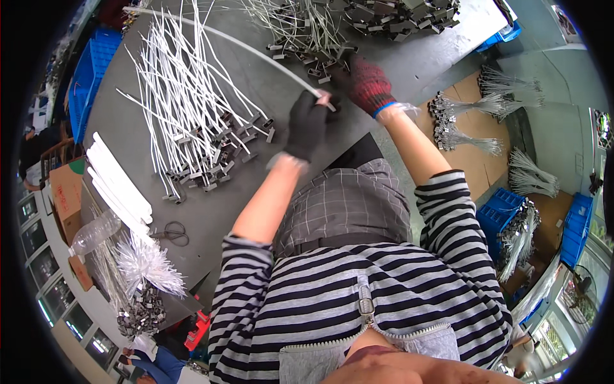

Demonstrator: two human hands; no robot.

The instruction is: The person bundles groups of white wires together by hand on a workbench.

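My left hand (pixel 308 125), in a dark glove with a bare fingertip, pinches a long white tube (pixel 256 52) near its right end. The tube curves away to the far left across the grey table (pixel 246 86). My right hand (pixel 369 86), in a red and black glove, reaches to the near edge of a pile of thin wires with dark metal end pieces (pixel 320 64). Its fingers are dark and partly hidden, so their grip is unclear. Left of my left hand lies a heap of white-sleeved wires (pixel 182 102) with metal blocks at their near ends.
More metal blocks (pixel 409 16) are piled at the far right. White tubes (pixel 115 182), scissors (pixel 173 233), a clear bottle (pixel 96 233) and bundled wires (pixel 141 313) lie at left. Wire bundles (pixel 470 105) rest on cardboard at right, near blue crates (pixel 502 214).
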